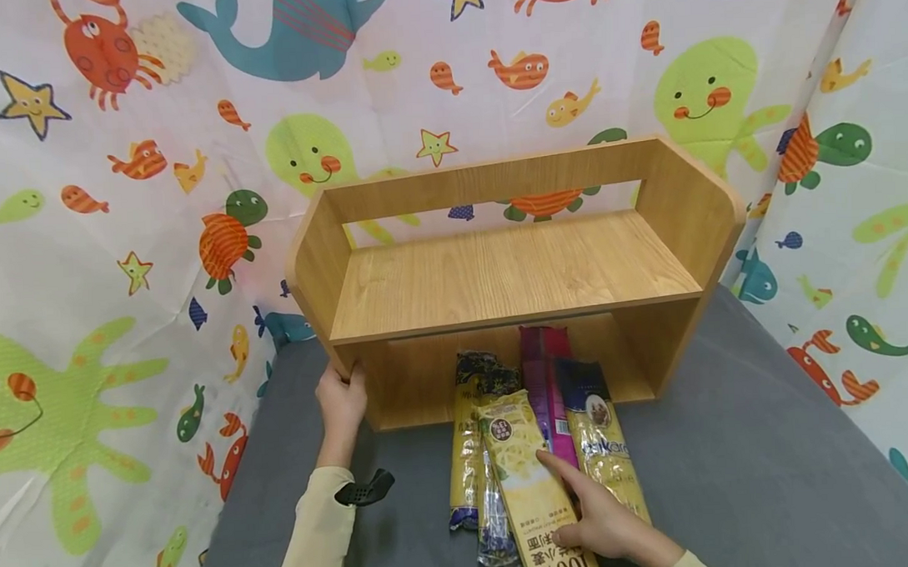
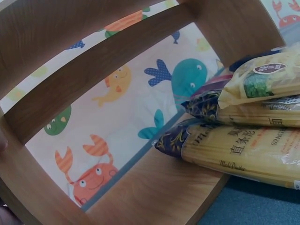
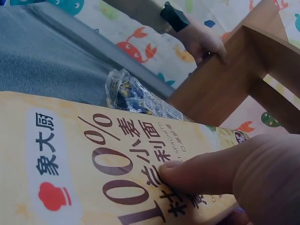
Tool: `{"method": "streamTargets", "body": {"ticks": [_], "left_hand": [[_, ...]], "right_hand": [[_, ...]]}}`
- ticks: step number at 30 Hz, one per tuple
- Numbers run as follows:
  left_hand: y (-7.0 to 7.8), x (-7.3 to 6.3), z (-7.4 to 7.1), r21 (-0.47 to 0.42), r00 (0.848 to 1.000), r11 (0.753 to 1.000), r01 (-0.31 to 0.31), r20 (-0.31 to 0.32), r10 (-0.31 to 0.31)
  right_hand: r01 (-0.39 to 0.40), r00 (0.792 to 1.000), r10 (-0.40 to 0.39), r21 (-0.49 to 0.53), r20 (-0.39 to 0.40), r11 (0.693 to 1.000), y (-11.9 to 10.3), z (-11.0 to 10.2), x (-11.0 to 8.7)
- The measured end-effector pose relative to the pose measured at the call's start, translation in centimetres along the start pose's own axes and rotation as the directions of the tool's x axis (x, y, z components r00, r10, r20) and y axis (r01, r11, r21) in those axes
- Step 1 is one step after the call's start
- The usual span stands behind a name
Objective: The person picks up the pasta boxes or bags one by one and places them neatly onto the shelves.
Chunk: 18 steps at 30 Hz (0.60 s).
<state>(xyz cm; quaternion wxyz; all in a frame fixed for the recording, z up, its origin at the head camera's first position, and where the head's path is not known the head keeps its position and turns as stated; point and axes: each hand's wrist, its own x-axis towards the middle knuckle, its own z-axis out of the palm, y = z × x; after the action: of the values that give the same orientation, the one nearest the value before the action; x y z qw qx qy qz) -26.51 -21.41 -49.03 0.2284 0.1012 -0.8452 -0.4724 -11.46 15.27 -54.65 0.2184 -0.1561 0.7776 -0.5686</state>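
Observation:
My right hand (image 1: 608,516) holds a pale yellow spaghetti packet (image 1: 524,481), thumb across its printed front in the right wrist view. It lies slanted over other pasta packets, its top toward the wooden shelf (image 1: 513,269). Under and left of it are two gold packets with dark blue ends, one a spaghetti packet (image 1: 466,450). A magenta packet (image 1: 545,372) and a blue-topped gold pasta packet (image 1: 606,445) lie to its right. The packets' far ends reach into the shelf's lower compartment. At the shelf's left side panel, my left hand (image 1: 341,402) grips the edge; some fingers are hidden.
A grey cloth (image 1: 746,465) covers the table under the shelf and packets. Behind and at both sides hangs a white curtain (image 1: 403,110) printed with sea animals. The shelf's upper board (image 1: 499,273) has raised sides and a back rail.

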Motion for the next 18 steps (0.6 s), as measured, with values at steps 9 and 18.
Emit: {"method": "streamTargets", "body": {"ticks": [9, 18], "left_hand": [[0.3, 0.2, -0.1, 0.001, 1.000, 1.000, -0.001, 0.007, 0.001], [0.3, 0.0, -0.3, 0.009, 1.000, 1.000, 0.002, 0.016, -0.002]], "right_hand": [[0.012, 1.000, -0.011, 0.235, -0.004, 0.972, -0.1, 0.0, -0.4], [0.013, 0.999, -0.023, 0.352, 0.024, 0.936, -2.1, -0.1, -1.4]]}}
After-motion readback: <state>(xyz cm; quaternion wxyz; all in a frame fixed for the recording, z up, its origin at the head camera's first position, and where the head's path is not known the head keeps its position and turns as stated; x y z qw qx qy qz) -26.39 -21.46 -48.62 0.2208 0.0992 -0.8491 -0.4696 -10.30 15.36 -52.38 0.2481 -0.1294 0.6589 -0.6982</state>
